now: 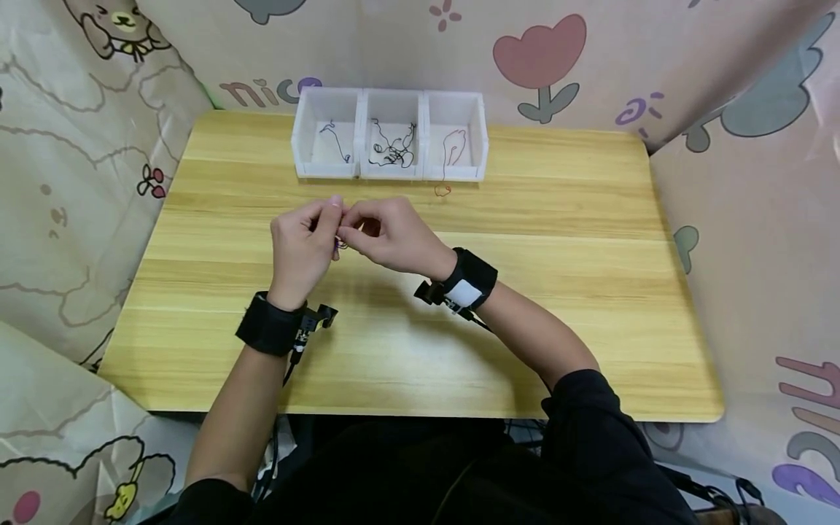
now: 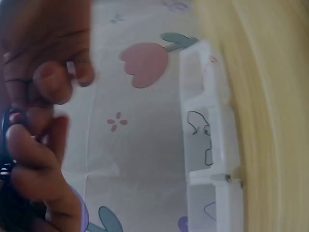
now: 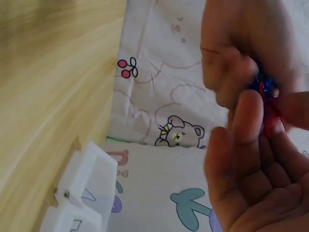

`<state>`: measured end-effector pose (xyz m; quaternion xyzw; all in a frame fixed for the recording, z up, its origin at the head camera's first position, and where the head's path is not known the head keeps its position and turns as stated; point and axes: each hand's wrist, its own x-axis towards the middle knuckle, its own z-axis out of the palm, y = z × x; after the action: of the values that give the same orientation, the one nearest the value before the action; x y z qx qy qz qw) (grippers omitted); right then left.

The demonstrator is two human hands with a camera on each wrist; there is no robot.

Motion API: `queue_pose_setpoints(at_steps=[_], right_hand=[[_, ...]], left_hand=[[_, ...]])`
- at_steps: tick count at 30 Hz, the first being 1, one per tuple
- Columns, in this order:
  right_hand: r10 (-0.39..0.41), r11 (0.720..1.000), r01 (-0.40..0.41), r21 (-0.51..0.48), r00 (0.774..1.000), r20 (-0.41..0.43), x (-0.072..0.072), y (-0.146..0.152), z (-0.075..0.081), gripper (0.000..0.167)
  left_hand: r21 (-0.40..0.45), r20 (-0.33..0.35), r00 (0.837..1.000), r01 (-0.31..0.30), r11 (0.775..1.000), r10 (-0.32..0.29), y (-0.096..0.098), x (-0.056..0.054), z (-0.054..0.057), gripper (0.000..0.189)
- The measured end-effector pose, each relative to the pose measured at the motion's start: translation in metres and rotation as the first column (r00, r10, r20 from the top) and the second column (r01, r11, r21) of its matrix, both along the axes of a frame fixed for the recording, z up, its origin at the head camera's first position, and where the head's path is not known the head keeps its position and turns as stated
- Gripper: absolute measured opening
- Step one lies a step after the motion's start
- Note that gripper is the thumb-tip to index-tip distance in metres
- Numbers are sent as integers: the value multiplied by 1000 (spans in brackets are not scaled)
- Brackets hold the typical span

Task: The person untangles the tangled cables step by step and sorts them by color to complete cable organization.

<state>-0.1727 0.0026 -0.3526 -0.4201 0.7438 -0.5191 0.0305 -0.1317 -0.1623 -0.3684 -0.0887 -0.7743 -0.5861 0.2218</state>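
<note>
Above the table, left of its middle, both hands meet at the fingertips. My left hand [image 1: 298, 237] grips a small tangle of thin blue and red strands [image 3: 263, 87], thread or wire, I cannot tell which. Most of the tangle is hidden by fingers; in the head view only a purplish bit shows. With thumb and forefinger, my right hand [image 1: 400, 237] pinches at the same tangle from the right. In the left wrist view, dark loops [image 2: 8, 135] show beside the left fingers.
A white three-part tray [image 1: 390, 172] stands at the table's back. One dark strand [image 1: 336, 140] lies in its left part, several black strands [image 1: 394, 152] in the middle, and a red strand [image 1: 453, 149] on the right, trailing over the front wall. Printed cloth surrounds the table [image 1: 558, 292].
</note>
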Motion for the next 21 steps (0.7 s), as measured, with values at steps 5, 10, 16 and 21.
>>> queue_pose_setpoints(at_steps=[5, 10, 16, 21], right_hand=[[-19, 999, 18, -36, 1000, -11, 0, 5, 1, 13], [-93, 995, 93, -48, 996, -12, -4, 21, 8, 13], [-232, 912, 268, -310, 961, 148, -20, 53, 25, 8], [-163, 925, 219, -311, 967, 195, -22, 56, 24, 9]], left_hand=[[-164, -88, 993, -87, 983, 73, 2, -1, -3, 52], [-166, -119, 991, -75, 983, 56, -4, -2, -4, 59], [-38, -109, 991, -79, 996, 74, -22, 2, -11, 61], [-22, -92, 995, 45, 999, -47, -12, -2, -5, 51]])
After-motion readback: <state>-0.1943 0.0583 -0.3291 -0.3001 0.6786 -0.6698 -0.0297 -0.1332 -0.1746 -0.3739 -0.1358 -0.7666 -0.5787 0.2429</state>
